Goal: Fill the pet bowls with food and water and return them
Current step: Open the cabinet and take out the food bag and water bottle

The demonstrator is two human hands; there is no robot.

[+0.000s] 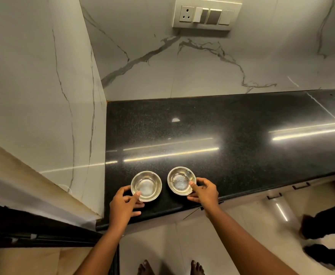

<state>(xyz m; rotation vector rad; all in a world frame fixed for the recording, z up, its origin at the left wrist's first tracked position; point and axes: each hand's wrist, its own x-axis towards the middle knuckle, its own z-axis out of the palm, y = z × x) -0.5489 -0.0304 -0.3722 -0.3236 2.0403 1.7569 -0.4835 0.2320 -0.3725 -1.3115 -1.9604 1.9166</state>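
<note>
Two small shiny steel bowls stand side by side near the front edge of a black granite counter [222, 135]. Both look empty inside. My left hand [124, 205] grips the left bowl [146, 185] at its near rim, thumb over the edge. My right hand [204, 192] holds the right bowl [180, 180] on its right side, thumb inside the rim and fingers under it. Both bowls rest on the counter surface.
White marble walls close the counter's back and left side. A switch and socket panel [206, 14] is high on the back wall. A dark animal [325, 225] is on the floor at right. Cabinet handles [301, 185] show below the counter edge. My bare feet are at the bottom.
</note>
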